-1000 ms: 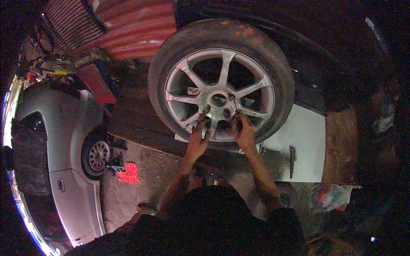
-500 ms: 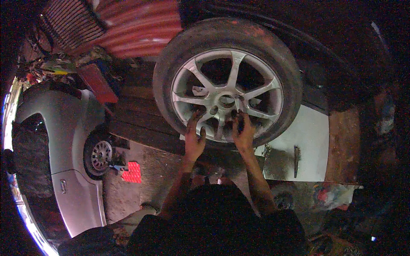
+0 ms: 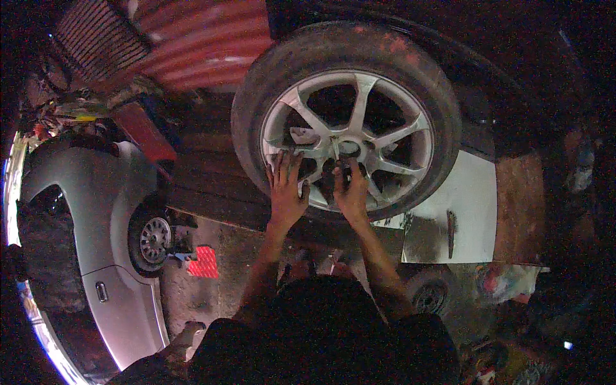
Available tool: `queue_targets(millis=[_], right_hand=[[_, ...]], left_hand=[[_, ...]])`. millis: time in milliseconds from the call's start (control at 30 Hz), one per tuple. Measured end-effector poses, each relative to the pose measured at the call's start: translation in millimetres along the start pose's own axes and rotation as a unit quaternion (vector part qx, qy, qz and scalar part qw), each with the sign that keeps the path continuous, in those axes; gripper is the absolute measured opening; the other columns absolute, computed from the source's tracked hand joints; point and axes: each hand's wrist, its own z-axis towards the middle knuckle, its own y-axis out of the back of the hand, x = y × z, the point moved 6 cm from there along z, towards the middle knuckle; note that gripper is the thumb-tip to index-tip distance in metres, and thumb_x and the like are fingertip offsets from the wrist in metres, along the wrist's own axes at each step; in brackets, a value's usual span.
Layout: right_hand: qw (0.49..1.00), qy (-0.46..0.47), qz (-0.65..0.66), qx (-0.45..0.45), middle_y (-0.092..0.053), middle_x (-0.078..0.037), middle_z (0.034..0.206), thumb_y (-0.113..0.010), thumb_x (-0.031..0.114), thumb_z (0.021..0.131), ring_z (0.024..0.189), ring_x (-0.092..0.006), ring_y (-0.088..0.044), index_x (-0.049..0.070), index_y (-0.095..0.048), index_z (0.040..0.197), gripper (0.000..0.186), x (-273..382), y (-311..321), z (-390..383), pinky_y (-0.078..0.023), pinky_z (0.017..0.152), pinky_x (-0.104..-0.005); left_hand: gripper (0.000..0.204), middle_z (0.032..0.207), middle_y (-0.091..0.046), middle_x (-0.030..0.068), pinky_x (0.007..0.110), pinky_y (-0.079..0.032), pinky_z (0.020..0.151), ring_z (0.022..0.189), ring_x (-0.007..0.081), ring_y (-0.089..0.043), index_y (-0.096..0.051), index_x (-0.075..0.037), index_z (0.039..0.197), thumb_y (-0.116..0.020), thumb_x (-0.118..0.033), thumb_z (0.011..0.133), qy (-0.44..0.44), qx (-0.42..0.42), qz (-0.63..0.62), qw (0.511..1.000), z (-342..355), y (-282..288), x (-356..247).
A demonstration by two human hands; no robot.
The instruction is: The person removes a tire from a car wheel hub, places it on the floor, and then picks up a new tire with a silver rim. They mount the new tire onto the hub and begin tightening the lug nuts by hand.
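A car wheel [image 3: 420, 138] with a dark tyre and a silver spoked rim stands upright in front of me, its hub [image 3: 350, 149] in the middle. My left hand [image 3: 287, 192] lies over the lower left of the rim, fingers spread across a spoke and no object in it. Just below the hub, my right hand [image 3: 351, 196] has its fingers bent together among the spokes. A thin pale piece shows above those fingertips; whether they grip it is too dim to tell. Behind the spokes at left, a pale metal part [image 3: 303, 135] is visible.
At left stands a silver car body [image 3: 106, 237] with a small wheel [image 3: 154, 239]; a red patterned piece [image 3: 203, 262] lies beside it. A white panel [image 3: 465, 199] is right of the tyre. Another wheel [image 3: 428, 298] lies lower right. Red corrugated sheeting [image 3: 205, 38] rises behind.
My left hand has shifted left and up, its fingers now spread on the rim. My right hand has moved left, closer below the hub. The whole view has shifted slightly.
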Motion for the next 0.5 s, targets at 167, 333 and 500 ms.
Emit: queue_targets(millis=[167,333,500], right_hand=[[0.999,0.009,0.043,-0.020,-0.069,-0.024,0.091,-0.060,0.003,0.092,0.077,-0.0384,-0.068,0.000,-0.056,0.119,0.027,39,17,-2,-0.052,0.068,-0.0434],[0.999,0.019,-0.039,-0.026,-0.069,-0.022,0.083,-0.061,0.001,0.090,0.067,-0.0365,-0.068,0.001,-0.055,0.121,0.032,12,-5,0,-0.051,0.061,-0.0417],[1.000,0.000,0.005,-0.003,-0.068,-0.024,0.084,-0.060,0.000,0.088,0.070,-0.0355,-0.070,0.000,-0.056,0.123,0.035,49,18,-1,-0.051,0.061,-0.0439]], left_hand=[[0.079,0.160,-0.026,0.0126,0.062,-0.011,0.120,0.150,0.0379,-0.020,-0.037,-0.013,0.152,-0.067,-0.009,0.079,0.013,0.019,-0.018,1.000,-2,0,2],[0.081,0.165,-0.019,0.0104,0.063,-0.010,0.120,0.152,0.0358,-0.013,-0.034,-0.014,0.154,-0.065,-0.007,0.079,0.003,0.062,-0.039,0.997,-8,-9,-1],[0.082,0.166,-0.016,0.0111,0.064,-0.011,0.119,0.153,0.0356,-0.013,-0.030,-0.012,0.156,-0.064,-0.006,0.082,0.003,0.072,-0.096,0.993,-23,-9,5]])
